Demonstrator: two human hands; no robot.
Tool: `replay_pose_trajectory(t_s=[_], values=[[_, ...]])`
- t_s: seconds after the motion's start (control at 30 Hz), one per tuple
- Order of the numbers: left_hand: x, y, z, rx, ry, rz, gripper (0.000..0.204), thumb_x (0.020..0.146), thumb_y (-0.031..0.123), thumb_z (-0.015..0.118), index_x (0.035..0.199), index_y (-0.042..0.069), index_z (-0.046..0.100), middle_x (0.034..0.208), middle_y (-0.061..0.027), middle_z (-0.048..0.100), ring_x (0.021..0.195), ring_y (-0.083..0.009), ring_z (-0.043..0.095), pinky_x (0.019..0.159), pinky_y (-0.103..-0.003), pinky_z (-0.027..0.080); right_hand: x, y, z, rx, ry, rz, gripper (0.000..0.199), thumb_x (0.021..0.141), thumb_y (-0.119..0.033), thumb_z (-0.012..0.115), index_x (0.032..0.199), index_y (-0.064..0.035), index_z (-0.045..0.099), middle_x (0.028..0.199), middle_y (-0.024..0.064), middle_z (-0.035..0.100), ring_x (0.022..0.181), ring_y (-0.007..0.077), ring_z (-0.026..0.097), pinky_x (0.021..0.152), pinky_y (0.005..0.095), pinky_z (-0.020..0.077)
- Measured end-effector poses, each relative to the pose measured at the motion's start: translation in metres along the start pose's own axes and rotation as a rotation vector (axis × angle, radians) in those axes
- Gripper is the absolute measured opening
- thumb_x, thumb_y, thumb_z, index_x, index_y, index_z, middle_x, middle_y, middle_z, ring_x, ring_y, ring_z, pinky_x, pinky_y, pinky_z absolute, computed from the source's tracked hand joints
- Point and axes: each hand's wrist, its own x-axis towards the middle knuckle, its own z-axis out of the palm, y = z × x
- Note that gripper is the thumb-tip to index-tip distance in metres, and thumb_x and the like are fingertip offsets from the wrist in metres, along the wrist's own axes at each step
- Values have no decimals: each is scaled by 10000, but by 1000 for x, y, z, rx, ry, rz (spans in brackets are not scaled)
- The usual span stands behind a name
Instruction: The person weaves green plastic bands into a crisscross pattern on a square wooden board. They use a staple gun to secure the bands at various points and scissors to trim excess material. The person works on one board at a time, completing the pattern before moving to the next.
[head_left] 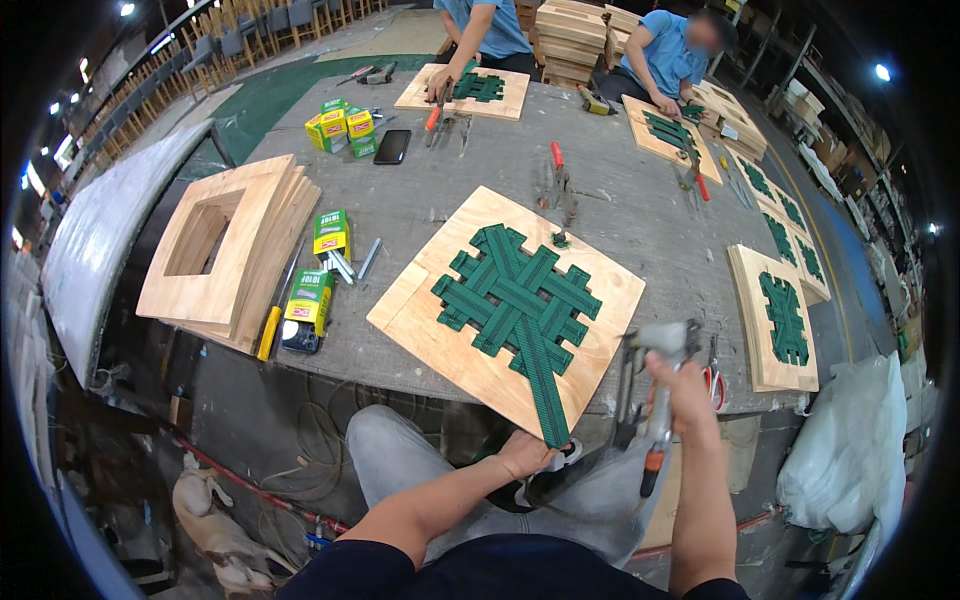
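Observation:
A square wooden panel lies turned on the table in front of me, with green webbing straps woven across its middle. One long strap runs toward me over the panel's near corner. At that corner my left hand is closed on the strap's loose end, its fingertips partly hidden. My right hand grips a staple gun, slightly blurred, just right of the panel. Beyond the panel's far edge lies a red-handled clamp-like tool.
Wooden frames are stacked at left beside staple boxes and a yellow-handled screwdriver. Finished webbed panels lie at right. Two co-workers handle similar panels across the table. A phone lies far left; a dog is on the floor.

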Motion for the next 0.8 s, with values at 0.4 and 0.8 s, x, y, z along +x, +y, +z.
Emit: replay_pose_trajectory(t_s=[0.4,0.8], values=[[3,1,-5,-122,72,99,257,974,200,619,1220,127,600,1204,-202,627,1142,-451,589,975,-528,469,-23,31,86,-269,-276,75,310,940,-70,724,1214,27,614,857,53,671,537,106,599,452,257,467],[0,-11,14,-149,57,25,208,925,125,622,1129,164,632,1101,-147,649,1051,-418,619,871,-516,504,-31,25,99,-363,-281,55,267,931,-115,751,1127,38,653,665,4,621,484,90,558,425,265,423]])
